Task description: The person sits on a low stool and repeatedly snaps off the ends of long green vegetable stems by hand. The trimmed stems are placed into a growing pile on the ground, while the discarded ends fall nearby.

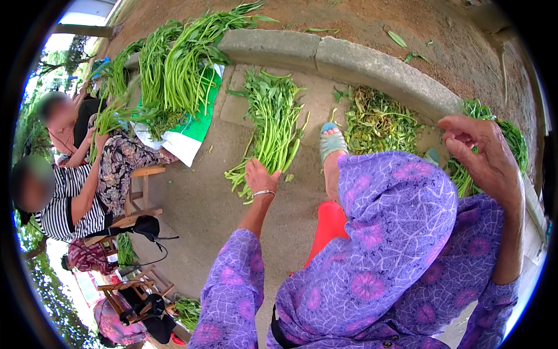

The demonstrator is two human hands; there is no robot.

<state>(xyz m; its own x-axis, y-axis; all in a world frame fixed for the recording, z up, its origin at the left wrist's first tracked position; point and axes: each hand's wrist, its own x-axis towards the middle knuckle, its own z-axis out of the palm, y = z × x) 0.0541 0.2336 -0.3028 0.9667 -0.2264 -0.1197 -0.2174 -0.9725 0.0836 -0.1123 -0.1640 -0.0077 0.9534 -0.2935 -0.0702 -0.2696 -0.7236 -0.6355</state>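
A loose pile of leafy green stems (274, 122), like water spinach, lies on the concrete before me. My left hand (260, 178), with a silver bangle at its wrist, rests at the cut ends of these stems; whether its fingers grip any is not clear. Raised at the right is my right hand (473, 150), its fingers curled with thumb and fingertips close together; I cannot tell whether something thin is between them. Behind and below it lie more greens (514, 139). Wilted, trimmed leaves (379, 122) are heaped between my sandalled foot and the stone kerb.
A stone kerb (348, 54) curves across the far side, with bare soil beyond. Large bundles of greens (187, 65) lie on a green and white sack (198, 126) at the left. Several people sit there, one in a striped top (65, 196) holding greens. Wooden stools (141, 187) stand nearby.
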